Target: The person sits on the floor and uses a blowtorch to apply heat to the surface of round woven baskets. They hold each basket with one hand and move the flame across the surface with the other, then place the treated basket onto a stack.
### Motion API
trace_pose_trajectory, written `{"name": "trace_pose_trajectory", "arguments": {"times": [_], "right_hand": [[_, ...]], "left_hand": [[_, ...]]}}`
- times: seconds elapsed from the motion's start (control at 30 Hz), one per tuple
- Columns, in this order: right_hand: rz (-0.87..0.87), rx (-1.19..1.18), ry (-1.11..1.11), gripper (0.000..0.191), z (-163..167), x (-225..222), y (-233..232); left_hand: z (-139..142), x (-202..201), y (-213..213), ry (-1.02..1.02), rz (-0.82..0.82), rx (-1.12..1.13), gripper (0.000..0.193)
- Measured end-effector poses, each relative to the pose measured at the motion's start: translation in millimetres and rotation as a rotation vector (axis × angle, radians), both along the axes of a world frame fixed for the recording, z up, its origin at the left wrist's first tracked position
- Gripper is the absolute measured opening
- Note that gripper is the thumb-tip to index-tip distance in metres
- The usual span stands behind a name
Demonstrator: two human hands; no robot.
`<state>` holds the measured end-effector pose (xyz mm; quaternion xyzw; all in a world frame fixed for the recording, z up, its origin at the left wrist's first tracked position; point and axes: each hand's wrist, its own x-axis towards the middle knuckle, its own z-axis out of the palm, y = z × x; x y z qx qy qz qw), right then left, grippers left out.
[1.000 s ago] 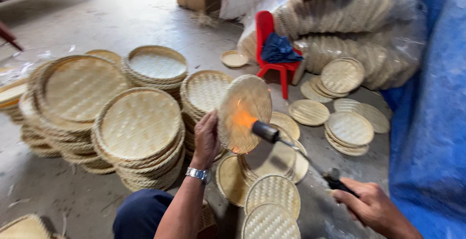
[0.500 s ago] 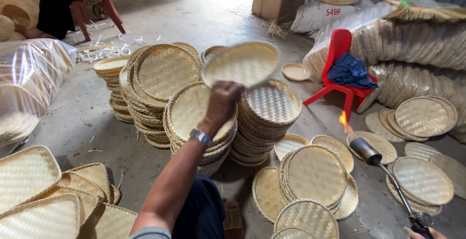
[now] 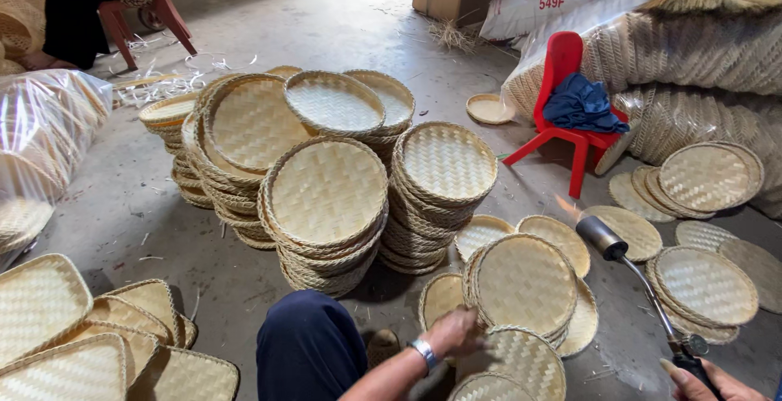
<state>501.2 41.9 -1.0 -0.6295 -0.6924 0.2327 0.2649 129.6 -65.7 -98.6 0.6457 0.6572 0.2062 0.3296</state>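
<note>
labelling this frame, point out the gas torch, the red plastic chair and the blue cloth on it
long-necked gas torch (image 3: 601, 236), head view, burner head
red plastic chair (image 3: 564, 57), head view, backrest
crumpled blue cloth (image 3: 582, 106), head view, middle fold

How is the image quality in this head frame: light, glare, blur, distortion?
Head view: even daylight, soft shadows under the tray stacks; glare on the plastic wrap at left; wide-angle bending at edges; the left hand slightly soft, the torch sharp, the right hand cut by the frame.
</note>
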Motion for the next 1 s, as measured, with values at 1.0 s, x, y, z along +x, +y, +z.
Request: {"name": "trace_pose_trajectory", "arguments": {"times": [1.0], "right_hand": [[-0.056, -0.165, 0.131, 0.025, 101.5, -24.5, -114.0]], "left_hand": [[-84.0, 53.2, -65.3, -0.004, 0.303, -0.026, 0.029]]}}
